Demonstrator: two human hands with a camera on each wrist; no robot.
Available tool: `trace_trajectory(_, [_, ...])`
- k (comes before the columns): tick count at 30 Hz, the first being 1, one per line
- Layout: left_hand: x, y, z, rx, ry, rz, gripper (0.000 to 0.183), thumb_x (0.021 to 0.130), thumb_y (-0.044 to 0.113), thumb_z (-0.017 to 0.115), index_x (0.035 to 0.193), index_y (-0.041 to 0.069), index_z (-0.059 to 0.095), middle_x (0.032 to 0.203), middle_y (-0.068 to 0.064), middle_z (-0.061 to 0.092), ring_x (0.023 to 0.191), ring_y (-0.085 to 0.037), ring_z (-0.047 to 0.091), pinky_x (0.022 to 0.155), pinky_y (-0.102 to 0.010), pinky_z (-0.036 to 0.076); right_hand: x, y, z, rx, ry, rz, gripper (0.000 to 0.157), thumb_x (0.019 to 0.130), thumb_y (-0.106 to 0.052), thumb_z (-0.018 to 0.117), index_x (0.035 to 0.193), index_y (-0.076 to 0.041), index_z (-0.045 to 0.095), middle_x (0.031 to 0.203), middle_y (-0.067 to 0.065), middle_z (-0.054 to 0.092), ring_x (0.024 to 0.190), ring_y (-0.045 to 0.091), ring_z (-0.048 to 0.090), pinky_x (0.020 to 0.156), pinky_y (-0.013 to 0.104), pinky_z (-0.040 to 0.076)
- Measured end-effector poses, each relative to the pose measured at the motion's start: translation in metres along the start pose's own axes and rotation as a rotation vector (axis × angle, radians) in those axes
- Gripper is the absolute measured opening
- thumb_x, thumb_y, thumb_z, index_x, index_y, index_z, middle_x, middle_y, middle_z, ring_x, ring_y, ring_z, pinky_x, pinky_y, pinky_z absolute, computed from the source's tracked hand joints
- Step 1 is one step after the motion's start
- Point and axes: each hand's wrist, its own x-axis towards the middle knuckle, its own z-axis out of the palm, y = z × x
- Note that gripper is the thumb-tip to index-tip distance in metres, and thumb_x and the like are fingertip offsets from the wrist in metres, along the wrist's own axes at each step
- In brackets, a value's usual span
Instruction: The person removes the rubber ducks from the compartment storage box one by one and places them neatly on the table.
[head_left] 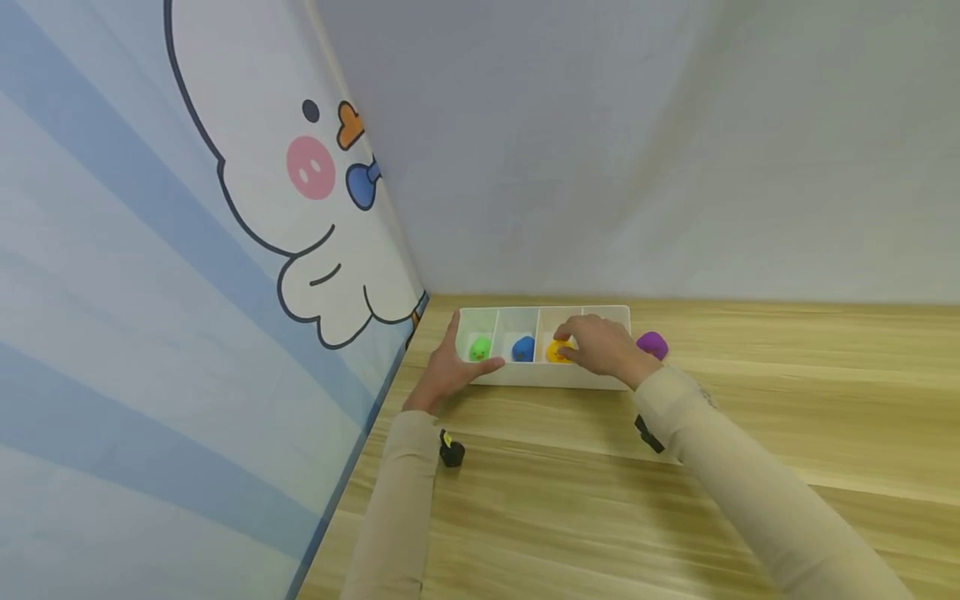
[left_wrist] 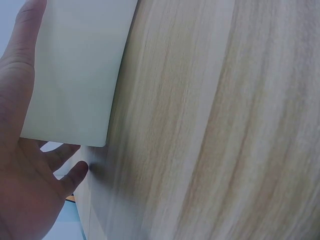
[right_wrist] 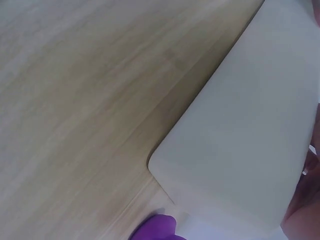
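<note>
A white box (head_left: 555,377) with a row of compartments stands on the wooden table. My left hand (head_left: 444,368) holds its left end, the thumb along the front rim and the fingers at the end wall; the left wrist view shows the hand (left_wrist: 25,150) round that corner. A green toy duck (head_left: 480,348) sits in the leftmost compartment and a blue toy (head_left: 523,349) in the one beside it. My right hand (head_left: 602,346) reaches into the third compartment, thumb and finger pinching a yellow toy duck (head_left: 557,351). The right hand partly covers the rightmost compartment.
A purple toy (head_left: 652,345) lies on the table just right of the box. A small black object with a yellow tag (head_left: 452,451) is by the left wrist. A grey curtain (head_left: 675,150) hangs behind the table, and a printed cloth (head_left: 187,333) borders its left side.
</note>
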Motion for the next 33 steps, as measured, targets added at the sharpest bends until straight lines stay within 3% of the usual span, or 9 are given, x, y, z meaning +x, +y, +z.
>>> trace_trajectory(12, [0.0013, 0.0013, 0.0027, -0.019, 0.001, 0.008, 0.13, 0.072, 0.069, 0.082, 0.162, 0.044, -0.008, 0.172, -0.01, 0.021, 0.156, -0.039, 0.028, 0.124, -0.06, 0.03, 0.0056, 0.0043, -0.0009, 0.021, -0.07, 0.042, 0.032, 0.098, -0.021, 0.069, 0.126, -0.007, 0.071, 0.125, 0.012, 0.074, 0.116, 0.037, 0.067, 0.093, 0.057, 0.056])
trace_trajectory(33, [0.0016, 0.0011, 0.0023, 0.022, 0.007, -0.007, 0.131, 0.072, 0.07, 0.082, 0.162, 0.042, -0.008, 0.171, -0.011, 0.023, 0.155, -0.038, 0.03, 0.124, -0.059, 0.031, 0.0041, 0.0077, 0.0044, 0.035, -0.021, 0.024, 0.033, 0.099, -0.021, 0.068, 0.128, -0.005, 0.07, 0.125, 0.013, 0.074, 0.117, 0.037, 0.068, 0.092, 0.055, 0.057])
